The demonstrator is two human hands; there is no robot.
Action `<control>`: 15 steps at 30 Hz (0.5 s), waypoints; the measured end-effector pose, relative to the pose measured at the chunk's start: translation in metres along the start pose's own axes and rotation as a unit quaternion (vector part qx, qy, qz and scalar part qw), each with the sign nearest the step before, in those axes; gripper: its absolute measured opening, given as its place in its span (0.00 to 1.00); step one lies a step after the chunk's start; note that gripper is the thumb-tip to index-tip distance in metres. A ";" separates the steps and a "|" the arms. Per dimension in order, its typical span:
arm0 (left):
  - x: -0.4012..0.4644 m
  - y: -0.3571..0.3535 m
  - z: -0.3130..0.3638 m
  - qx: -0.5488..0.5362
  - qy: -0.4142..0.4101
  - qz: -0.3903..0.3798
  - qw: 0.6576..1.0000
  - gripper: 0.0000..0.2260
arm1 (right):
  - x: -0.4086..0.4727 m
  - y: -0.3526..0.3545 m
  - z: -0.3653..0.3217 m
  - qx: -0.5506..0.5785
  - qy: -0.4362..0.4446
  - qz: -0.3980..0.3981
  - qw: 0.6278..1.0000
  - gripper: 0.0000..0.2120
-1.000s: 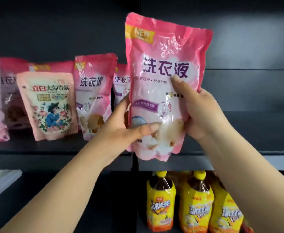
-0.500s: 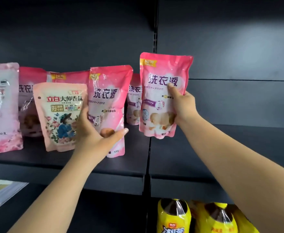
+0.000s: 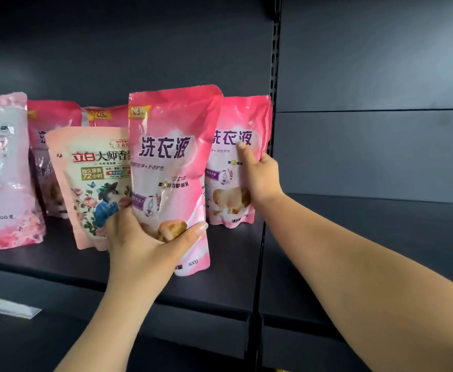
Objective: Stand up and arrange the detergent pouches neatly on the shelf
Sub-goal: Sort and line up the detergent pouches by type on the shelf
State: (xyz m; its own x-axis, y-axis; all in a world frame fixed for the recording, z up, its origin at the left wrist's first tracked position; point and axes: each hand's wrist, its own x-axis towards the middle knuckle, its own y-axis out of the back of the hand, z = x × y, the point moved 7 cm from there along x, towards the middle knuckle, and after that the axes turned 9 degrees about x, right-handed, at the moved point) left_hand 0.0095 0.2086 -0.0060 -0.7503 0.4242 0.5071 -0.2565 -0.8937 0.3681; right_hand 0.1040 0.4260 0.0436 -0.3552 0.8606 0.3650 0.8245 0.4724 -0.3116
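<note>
A front pink pouch (image 3: pixel 170 167) is gripped low down by the left hand (image 3: pixel 142 237): thumb laid across its lower front, fingers wrapped round its left side. It is held upright w/ a slight tilt, close to the front edge of the dark shelf (image 3: pixel 220 288); whether its base is touching the shelf cannot be told.

A rear pink pouch (image 3: pixel 240 162) is held by the right hand (image 3: pixel 260 181), thumb pressed on its front just under the printed characters, remaining fingers hidden behind its right side. It is stood upright further back, approx. at the right end of this shelf section, just beside the slotted upright post (image 3: pixel 275 76). Its left part is overlapped by the front pouch.

To the left, a peach floral pouch (image 3: pixel 91 181) is leaned near the front edge, touching the left hand's fingers. Behind it, two more pink pouches (image 3: pixel 53 116) are seen only in part, toward the back panel. At the left edge of the view a pale pink pouch (image 3: pixel 4 173) w/ glossy wrap is stood upright.

A white label strip (image 3: pixel 13 308) is fixed at the shelf's front edge, lower left. The shelf section right of the post is also dark.
</note>
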 end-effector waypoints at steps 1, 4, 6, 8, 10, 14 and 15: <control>0.000 0.001 0.001 -0.011 -0.002 0.005 1.000 0.40 | -0.002 -0.002 0.001 -0.005 0.005 -0.022 1.000 0.12; -0.005 -0.002 0.006 -0.060 0.005 -0.012 0.998 0.32 | -0.008 -0.002 0.012 -0.022 -0.017 -0.099 0.995 0.13; -0.006 -0.005 0.008 -0.067 0.010 -0.025 0.997 0.27 | -0.014 -0.002 0.025 -0.022 -0.072 -0.147 0.986 0.18; -0.006 -0.006 0.008 -0.067 0.004 -0.024 0.997 0.23 | -0.017 0.001 0.031 -0.012 -0.102 -0.166 0.981 0.18; -0.007 -0.005 0.008 -0.072 -0.002 -0.020 0.997 0.24 | -0.016 0.003 0.028 0.002 -0.095 -0.157 0.983 0.11; -0.007 -0.003 0.008 -0.077 -0.010 -0.008 0.997 0.29 | -0.014 0.004 0.024 0.000 -0.073 -0.156 0.985 0.08; -0.007 -0.003 0.007 -0.077 -0.009 -0.006 0.997 0.29 | -0.015 0.002 0.024 -0.002 -0.077 -0.167 0.983 0.10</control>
State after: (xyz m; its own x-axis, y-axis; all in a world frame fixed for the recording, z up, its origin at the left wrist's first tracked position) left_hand 0.0203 0.2090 -0.0050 -0.7363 0.4359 0.5176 -0.3568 -0.9000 0.2504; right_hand 0.1004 0.4186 0.0160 -0.6688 0.6760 0.3094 0.6515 0.7334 -0.1941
